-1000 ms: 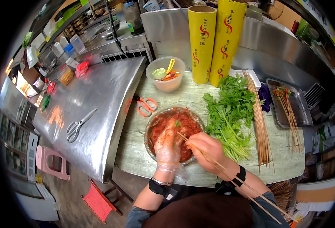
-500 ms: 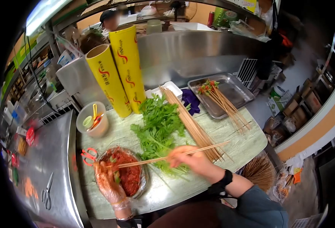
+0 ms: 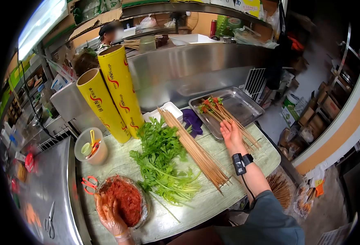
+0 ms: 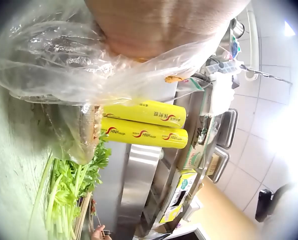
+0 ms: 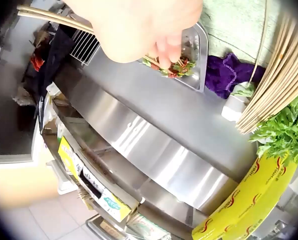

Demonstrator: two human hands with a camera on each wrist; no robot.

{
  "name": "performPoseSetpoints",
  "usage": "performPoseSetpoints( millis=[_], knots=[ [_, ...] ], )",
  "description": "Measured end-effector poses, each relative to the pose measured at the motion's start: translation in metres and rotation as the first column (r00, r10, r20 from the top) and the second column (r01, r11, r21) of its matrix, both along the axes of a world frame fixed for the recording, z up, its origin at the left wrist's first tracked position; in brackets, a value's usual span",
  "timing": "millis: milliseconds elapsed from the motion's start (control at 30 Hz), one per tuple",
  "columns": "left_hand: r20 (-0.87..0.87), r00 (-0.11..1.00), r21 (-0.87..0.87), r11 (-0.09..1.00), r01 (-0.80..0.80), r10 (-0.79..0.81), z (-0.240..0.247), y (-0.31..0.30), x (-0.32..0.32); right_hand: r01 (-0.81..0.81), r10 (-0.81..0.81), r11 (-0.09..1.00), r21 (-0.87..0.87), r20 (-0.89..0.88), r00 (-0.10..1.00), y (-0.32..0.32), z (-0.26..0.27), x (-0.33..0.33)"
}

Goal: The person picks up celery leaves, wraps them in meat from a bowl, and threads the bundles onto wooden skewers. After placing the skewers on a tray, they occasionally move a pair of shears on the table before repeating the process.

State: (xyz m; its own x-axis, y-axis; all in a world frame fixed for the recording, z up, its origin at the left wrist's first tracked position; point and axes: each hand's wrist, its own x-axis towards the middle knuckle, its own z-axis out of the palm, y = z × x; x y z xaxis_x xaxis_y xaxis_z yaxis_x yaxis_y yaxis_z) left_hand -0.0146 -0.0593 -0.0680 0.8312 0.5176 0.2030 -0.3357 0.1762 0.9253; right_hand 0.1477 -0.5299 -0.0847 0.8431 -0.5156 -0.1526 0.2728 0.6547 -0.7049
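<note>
My left hand (image 3: 108,212), in a clear plastic glove smeared red, is at the left side of a bowl (image 3: 147,206). A wet, red, seasoned mixture (image 3: 127,200) fills that bowl. The glove (image 4: 64,65) covers much of the left wrist view and hides what lies under it. My bare right hand (image 3: 232,134) is over the near edge of a metal tray (image 3: 245,107), palm showing and fingers loosely extended. Beneath and beside it lie thin wooden skewers (image 3: 248,139) with red and green food (image 3: 209,105) on their far ends; the right wrist view shows the fingers overlapping these.
Leafy celery (image 3: 159,159) and a bundle of bare skewers (image 3: 196,151) lie mid-table. Two yellow film rolls (image 3: 120,90) stand behind, near a plastic tub (image 3: 96,153). Orange-handled scissors (image 3: 90,184) sit beside the bowl. A purple cloth (image 3: 192,121) is by the tray.
My right hand has carried skewers from the bowl rightward to the tray and loosened its fingers. My left hand stays by the bowl. The head view has turned right.
</note>
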Motion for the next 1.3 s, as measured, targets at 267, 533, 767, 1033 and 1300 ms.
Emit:
performPoseSetpoints(
  millis=[267,533,767,1033,1300],
  knots=[
    [-0.063,0.998,-0.027,1.0,-0.012,0.01,-0.005,0.004,0.001,-0.112,-0.006,0.566,-0.817,-0.14,0.99,-0.031,0.027,-0.065],
    [-0.028,1.0,-0.082,0.997,-0.01,0.007,-0.001,0.002,0.0,-0.739,-0.607,-0.328,-0.589,-0.468,0.642,-0.046,0.034,-0.077],
    [-0.02,0.999,-0.078,0.996,0.049,-0.051,-0.008,0.004,-0.001,-0.572,-0.61,-0.454,-0.683,-0.23,0.758,-0.082,0.022,-0.078],
    [-0.037,0.999,-0.072,0.997,0.026,-0.029,0.003,-0.005,0.0,-0.688,-0.73,-0.531,-0.495,-0.146,0.668,-0.158,-0.007,-0.055],
    [-0.032,0.999,-0.078,0.997,0.012,-0.015,0.005,-0.003,0.001,-0.212,-0.392,-0.77,-0.602,0.184,0.901,-0.072,0.052,-0.074]
  ],
)
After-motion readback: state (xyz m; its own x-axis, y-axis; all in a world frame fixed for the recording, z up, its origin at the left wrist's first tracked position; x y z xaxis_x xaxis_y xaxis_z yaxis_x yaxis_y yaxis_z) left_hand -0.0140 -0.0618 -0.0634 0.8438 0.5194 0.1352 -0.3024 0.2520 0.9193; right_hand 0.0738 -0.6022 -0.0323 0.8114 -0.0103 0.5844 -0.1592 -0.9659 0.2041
